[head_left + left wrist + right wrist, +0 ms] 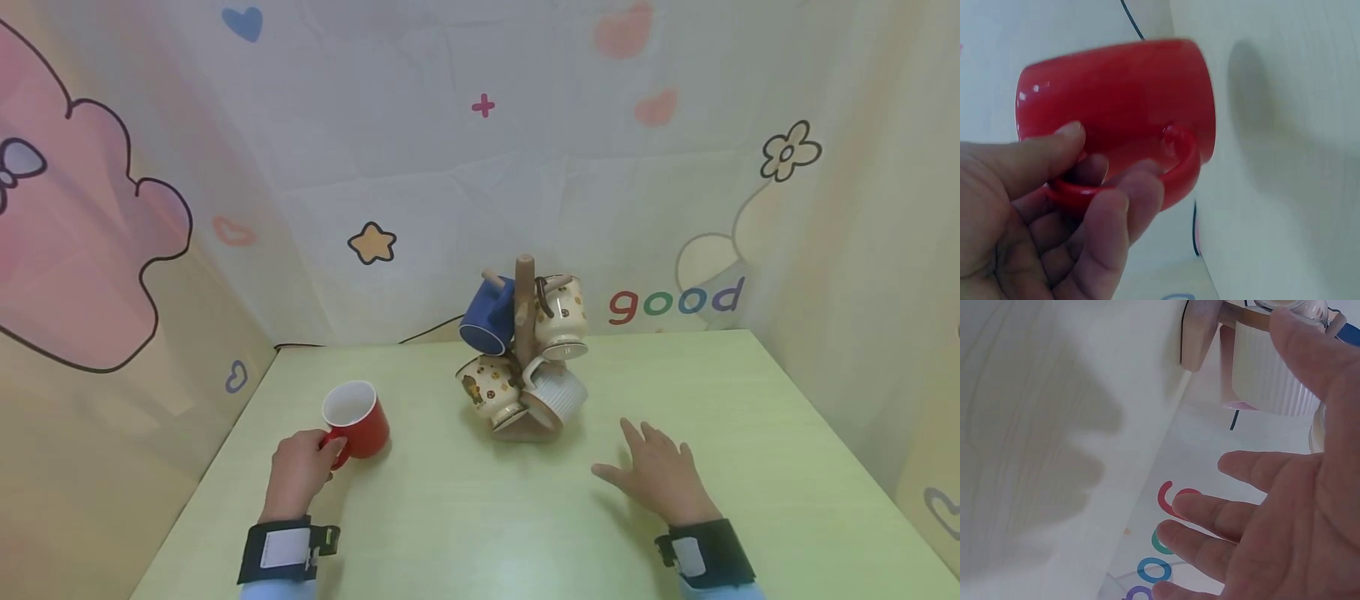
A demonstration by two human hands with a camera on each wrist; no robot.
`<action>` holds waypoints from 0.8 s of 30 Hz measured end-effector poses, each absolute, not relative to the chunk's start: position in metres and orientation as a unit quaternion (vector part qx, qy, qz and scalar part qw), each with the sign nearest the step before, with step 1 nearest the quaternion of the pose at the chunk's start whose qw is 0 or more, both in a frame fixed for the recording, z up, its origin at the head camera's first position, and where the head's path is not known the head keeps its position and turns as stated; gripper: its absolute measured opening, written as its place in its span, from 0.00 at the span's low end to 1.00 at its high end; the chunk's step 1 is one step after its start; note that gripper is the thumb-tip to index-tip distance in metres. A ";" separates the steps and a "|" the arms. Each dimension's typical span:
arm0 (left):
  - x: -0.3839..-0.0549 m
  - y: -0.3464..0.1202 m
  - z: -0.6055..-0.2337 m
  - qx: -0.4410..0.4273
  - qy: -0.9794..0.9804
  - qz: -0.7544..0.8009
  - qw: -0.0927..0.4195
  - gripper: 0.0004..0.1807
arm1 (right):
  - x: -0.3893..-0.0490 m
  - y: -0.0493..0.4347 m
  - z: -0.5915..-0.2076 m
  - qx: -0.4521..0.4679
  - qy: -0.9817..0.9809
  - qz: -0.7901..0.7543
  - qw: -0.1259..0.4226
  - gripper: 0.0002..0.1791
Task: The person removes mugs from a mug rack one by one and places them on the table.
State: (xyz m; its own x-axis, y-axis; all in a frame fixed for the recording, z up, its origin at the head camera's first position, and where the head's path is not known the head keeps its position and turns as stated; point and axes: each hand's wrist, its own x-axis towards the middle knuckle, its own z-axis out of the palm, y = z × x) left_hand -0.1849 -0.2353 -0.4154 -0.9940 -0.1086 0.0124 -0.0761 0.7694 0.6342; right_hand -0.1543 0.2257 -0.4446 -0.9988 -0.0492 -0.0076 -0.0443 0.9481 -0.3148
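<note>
My left hand [300, 467] grips the handle of a red mug [367, 429] at the table's left side. Thumb and curled fingers close round the handle in the left wrist view, where the mug [1116, 94] shows a gap between its base and its shadow. The mug is upright, its white inside facing up. To the right of a wooden mug tree [524, 287], my right hand [660, 475] hovers over the table with fingers spread, holding nothing. Nearest to it hangs a white ribbed mug [558, 396], also seen beyond the thumb in the right wrist view.
The mug tree also carries a blue mug [487, 317] at upper left, a cream patterned mug [562, 321] at upper right and another patterned mug [487, 387] at lower left. A printed curtain [420, 133] hangs behind the pale table [465, 533].
</note>
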 end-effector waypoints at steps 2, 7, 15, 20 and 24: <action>-0.186 -0.242 -0.417 0.062 -0.941 -0.331 0.035 0.15 | -0.154 0.226 -0.445 -0.026 0.987 -0.158 0.005 0.51; -0.190 -0.257 -0.422 0.087 -0.944 -0.313 0.059 0.16 | -0.152 0.226 -0.444 -0.030 0.987 -0.161 0.002 0.50; -0.196 -0.276 -0.424 0.103 -0.946 -0.299 0.071 0.17 | -0.152 0.229 -0.446 -0.027 0.986 -0.166 0.005 0.49; -0.200 -0.283 -0.426 0.118 -0.944 -0.302 0.061 0.18 | -0.152 0.230 -0.447 -0.027 0.986 -0.164 0.008 0.49; -0.203 -0.290 -0.429 0.118 -0.945 -0.296 0.071 0.18 | -0.154 0.230 -0.446 -0.028 0.986 -0.165 0.008 0.49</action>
